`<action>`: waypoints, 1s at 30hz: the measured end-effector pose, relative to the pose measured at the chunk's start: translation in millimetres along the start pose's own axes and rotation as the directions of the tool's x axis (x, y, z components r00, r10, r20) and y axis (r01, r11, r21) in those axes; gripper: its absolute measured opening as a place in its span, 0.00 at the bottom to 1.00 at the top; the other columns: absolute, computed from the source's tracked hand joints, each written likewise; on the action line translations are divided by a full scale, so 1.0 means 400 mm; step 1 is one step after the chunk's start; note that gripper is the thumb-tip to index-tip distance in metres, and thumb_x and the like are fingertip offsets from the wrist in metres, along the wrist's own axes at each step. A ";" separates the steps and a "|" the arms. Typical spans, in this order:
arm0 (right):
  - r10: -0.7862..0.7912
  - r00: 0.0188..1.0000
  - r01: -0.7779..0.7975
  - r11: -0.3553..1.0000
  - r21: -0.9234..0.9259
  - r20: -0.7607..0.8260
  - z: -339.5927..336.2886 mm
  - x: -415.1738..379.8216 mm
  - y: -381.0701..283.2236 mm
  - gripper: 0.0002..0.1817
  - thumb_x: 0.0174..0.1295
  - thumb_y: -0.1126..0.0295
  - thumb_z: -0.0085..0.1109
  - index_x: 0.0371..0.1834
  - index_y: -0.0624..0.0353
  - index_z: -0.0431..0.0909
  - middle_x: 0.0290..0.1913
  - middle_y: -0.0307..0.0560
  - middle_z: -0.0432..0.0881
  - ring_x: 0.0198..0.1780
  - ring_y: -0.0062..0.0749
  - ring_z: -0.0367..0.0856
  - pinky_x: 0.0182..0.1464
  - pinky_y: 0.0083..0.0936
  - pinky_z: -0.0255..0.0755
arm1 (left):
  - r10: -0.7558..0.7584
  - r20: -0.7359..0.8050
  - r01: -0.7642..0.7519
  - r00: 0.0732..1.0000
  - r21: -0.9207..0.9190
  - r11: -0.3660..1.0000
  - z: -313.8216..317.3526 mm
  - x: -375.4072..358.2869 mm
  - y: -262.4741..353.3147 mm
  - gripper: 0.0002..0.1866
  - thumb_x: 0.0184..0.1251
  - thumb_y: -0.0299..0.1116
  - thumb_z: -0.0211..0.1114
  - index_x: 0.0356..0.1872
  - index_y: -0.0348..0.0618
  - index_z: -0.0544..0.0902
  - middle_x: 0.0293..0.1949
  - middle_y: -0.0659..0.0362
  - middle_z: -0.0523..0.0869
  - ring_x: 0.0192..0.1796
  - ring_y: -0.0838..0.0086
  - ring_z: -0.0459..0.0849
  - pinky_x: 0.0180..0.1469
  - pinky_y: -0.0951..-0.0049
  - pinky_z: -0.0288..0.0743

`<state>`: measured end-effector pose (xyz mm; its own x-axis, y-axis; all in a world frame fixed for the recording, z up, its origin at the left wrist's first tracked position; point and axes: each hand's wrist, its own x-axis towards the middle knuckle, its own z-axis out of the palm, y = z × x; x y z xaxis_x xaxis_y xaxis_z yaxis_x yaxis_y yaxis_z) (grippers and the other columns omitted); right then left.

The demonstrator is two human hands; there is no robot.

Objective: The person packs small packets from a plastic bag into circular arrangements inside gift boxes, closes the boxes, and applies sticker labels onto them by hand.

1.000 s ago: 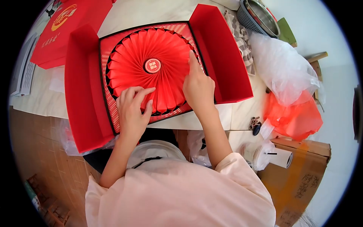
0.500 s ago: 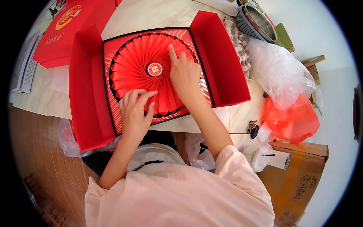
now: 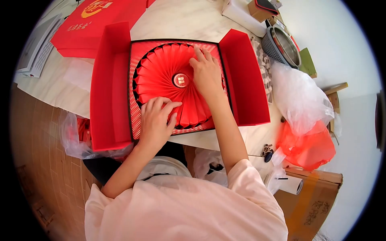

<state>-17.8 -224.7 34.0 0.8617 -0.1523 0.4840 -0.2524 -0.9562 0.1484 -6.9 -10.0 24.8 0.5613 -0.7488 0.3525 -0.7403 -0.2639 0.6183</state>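
Observation:
A red pleated paper rosette lies in a wide red box whose two side flaps stand up. At the rosette's centre sits a round pale medallion with a red mark. My left hand rests on the near left pleats, thumb and fingers apart. On the upper right pleats lies my right hand, fingers bent and spread near the rim. No loose object shows in either hand. Part of the right rim is hidden beneath my right hand and forearm.
A red gift bag or box with gold print lies at the back left, beside a keyboard-like device. To the right are a metal bowl in a grey basket, plastic bags, keys and a cardboard carton.
The whole view has shifted, so the box appears farther right. My right index finger, stretched out before, is now bent with the other fingers spread. My left hand stays on the near pleats.

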 end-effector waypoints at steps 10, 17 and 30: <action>-0.316 0.949 0.307 0.935 0.177 0.023 0.031 0.058 0.013 0.04 0.51 0.76 0.56 0.26 0.59 0.81 0.59 0.42 0.79 0.67 0.42 0.68 0.67 0.42 0.62 | -0.002 -0.011 0.002 1.000 -0.006 1.000 0.000 -0.002 0.000 0.16 0.55 0.28 0.65 0.48 0.49 0.82 0.43 0.59 0.77 0.50 0.63 0.73 0.54 0.62 0.62; -0.201 0.979 0.196 0.891 0.410 -0.031 0.038 0.095 -0.028 0.06 0.52 0.79 0.53 0.32 0.64 0.77 0.37 0.54 0.84 0.48 0.46 0.81 0.56 0.42 0.69 | -0.029 -0.018 0.029 0.999 0.001 1.000 -0.001 -0.010 -0.009 0.16 0.55 0.28 0.65 0.48 0.49 0.82 0.44 0.59 0.77 0.51 0.63 0.73 0.54 0.62 0.63; 0.152 0.918 -0.234 0.954 0.190 0.368 -0.017 0.145 -0.145 0.39 0.47 0.41 0.69 0.52 0.63 0.72 0.32 0.52 0.84 0.39 0.45 0.84 0.45 0.40 0.74 | 0.093 0.002 -0.088 0.996 0.331 0.940 0.022 0.005 0.060 0.22 0.55 0.28 0.58 0.55 0.48 0.78 0.46 0.58 0.73 0.51 0.64 0.72 0.53 0.65 0.69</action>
<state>43.9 -176.6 59.3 0.9142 -0.3767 0.1495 -0.3585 -0.9237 -0.1353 -26.8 -23.5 34.2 0.4893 -0.7715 0.4066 -0.8675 -0.3829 0.3174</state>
